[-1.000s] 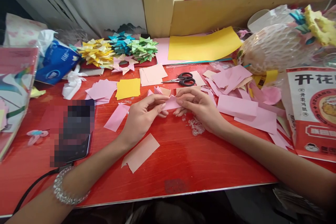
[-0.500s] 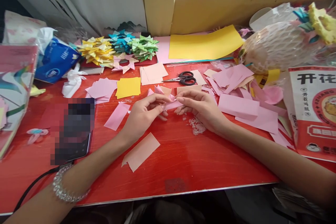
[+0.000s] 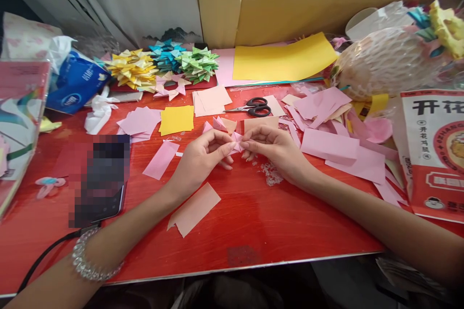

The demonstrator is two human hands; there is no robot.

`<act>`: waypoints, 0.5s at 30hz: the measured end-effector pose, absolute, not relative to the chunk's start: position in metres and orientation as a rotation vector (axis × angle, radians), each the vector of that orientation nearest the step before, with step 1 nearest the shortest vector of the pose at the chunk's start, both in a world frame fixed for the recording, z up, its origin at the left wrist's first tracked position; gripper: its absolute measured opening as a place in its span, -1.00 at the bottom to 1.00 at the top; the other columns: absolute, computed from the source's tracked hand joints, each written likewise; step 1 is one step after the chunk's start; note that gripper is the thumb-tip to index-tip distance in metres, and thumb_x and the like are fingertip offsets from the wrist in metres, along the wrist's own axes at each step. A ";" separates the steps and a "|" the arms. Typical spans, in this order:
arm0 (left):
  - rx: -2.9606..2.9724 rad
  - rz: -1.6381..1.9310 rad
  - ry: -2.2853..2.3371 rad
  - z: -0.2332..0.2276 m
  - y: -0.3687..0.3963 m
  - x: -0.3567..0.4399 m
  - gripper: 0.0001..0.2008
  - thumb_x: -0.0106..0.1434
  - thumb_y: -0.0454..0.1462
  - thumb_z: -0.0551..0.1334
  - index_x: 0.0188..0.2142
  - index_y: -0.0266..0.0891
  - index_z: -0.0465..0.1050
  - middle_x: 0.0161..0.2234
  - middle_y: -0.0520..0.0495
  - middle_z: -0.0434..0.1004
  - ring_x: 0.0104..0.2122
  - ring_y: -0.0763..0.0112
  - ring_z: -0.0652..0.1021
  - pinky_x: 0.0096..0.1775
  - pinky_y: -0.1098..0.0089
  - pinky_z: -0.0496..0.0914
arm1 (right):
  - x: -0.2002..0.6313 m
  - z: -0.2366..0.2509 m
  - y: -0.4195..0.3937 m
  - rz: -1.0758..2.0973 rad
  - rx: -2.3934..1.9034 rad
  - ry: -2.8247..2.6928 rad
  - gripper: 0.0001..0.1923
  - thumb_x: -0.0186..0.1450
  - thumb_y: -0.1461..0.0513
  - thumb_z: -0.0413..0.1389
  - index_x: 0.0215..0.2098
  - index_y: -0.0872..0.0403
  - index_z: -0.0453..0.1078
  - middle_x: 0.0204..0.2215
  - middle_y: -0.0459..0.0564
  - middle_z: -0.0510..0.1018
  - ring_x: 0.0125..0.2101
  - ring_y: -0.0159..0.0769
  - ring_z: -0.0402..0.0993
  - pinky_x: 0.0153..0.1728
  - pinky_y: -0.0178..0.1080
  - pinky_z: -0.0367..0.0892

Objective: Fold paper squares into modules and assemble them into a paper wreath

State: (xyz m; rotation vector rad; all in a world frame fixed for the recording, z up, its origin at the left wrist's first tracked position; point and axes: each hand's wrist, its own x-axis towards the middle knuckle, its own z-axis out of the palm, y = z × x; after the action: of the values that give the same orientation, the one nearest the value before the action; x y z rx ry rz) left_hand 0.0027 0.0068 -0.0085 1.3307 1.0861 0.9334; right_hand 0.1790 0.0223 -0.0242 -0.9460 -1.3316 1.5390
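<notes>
A small folded piece of pink paper (image 3: 237,142) is pinched between my two hands above the red table (image 3: 246,217). My left hand (image 3: 206,152) grips its left side with thumb and fingers. On the right side, my right hand (image 3: 273,147) closes thumb and fingertips on the same piece, partly hiding it. Just behind my hands lie folded pink pieces (image 3: 217,123) and black-handled scissors (image 3: 255,107). A peach strip with a torn end (image 3: 195,210) rests in front of my left hand. Clear scraps (image 3: 271,174) lie under my right wrist.
Pink sheets (image 3: 329,146) lie in a heap at right, beside a printed food bag (image 3: 435,154). Yellow squares (image 3: 177,120) and pink squares (image 3: 139,123) sit at left. Folded-paper clusters (image 3: 132,70) stand at the back. A phone (image 3: 105,178) with a cable lies left of my arm.
The pink paper between my fingers has gone from a flat band to a pointed, creased shape. Both hands have stayed in nearly the same place.
</notes>
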 end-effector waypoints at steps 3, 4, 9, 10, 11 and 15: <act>1.374 0.925 1.104 -0.010 0.008 0.003 -0.86 0.16 -0.25 0.23 -0.35 -0.28 0.32 -0.35 0.01 0.38 -0.40 0.49 0.46 -0.45 0.50 0.43 | 0.179 -0.024 0.021 1.526 -0.904 -1.363 -0.86 0.17 0.26 0.18 -0.31 0.13 0.34 -0.51 -0.13 0.48 -0.53 -0.47 0.45 -0.48 -0.38 0.37; 1.405 0.932 1.114 -0.011 0.009 0.003 -0.88 0.15 -0.27 0.24 -0.36 -0.27 0.32 -0.36 0.01 0.37 -0.37 0.49 0.45 -0.44 0.52 0.41 | 0.178 -0.025 0.020 1.518 -0.886 -1.371 -0.85 0.18 0.27 0.17 -0.27 0.11 0.33 -0.50 -0.13 0.47 -0.54 -0.47 0.45 -0.48 -0.38 0.37; 1.471 0.994 1.133 -0.011 0.011 0.003 -0.85 0.10 -0.37 0.26 -0.38 -0.25 0.27 -0.43 0.09 0.31 -0.43 0.60 0.40 -0.39 0.57 0.32 | 0.178 -0.026 0.019 1.493 -0.877 -1.371 -0.74 0.20 0.28 0.15 -0.14 0.07 0.26 -0.52 -0.17 0.45 -0.57 -0.46 0.43 -0.54 -0.38 0.34; 1.443 0.995 1.125 -0.011 0.010 0.003 -0.84 0.10 -0.37 0.26 -0.35 -0.24 0.27 -0.45 0.11 0.29 -0.48 0.61 0.40 -0.43 0.57 0.32 | 0.178 -0.026 0.020 1.496 -0.893 -1.361 -0.71 0.21 0.27 0.14 -0.11 0.07 0.24 -0.54 -0.17 0.45 -0.58 -0.46 0.42 -0.54 -0.38 0.34; 1.411 0.990 1.115 -0.010 0.010 0.003 -0.82 0.11 -0.37 0.26 -0.31 -0.23 0.26 -0.46 0.12 0.29 -0.52 0.62 0.41 -0.47 0.56 0.32 | 0.178 -0.025 0.020 1.505 -0.909 -1.350 -0.69 0.21 0.25 0.14 -0.08 0.07 0.23 -0.55 -0.17 0.45 -0.58 -0.45 0.42 -0.55 -0.38 0.34; 1.331 0.944 1.071 -0.009 0.009 0.004 -0.66 0.15 -0.32 0.24 -0.10 -0.22 0.20 -0.45 0.08 0.39 -0.57 0.52 0.51 -0.49 0.48 0.41 | 0.179 -0.023 0.022 1.577 -0.986 -1.370 -0.73 0.20 0.16 0.15 -0.18 0.14 0.35 -0.58 -0.13 0.46 -0.61 -0.46 0.39 -0.57 -0.38 0.32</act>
State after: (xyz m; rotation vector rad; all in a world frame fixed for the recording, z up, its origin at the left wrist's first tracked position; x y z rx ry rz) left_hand 0.0038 0.0088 -0.0090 1.3309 1.0714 0.9440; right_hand 0.1785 0.0217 -0.0233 -0.9864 -1.3700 1.5766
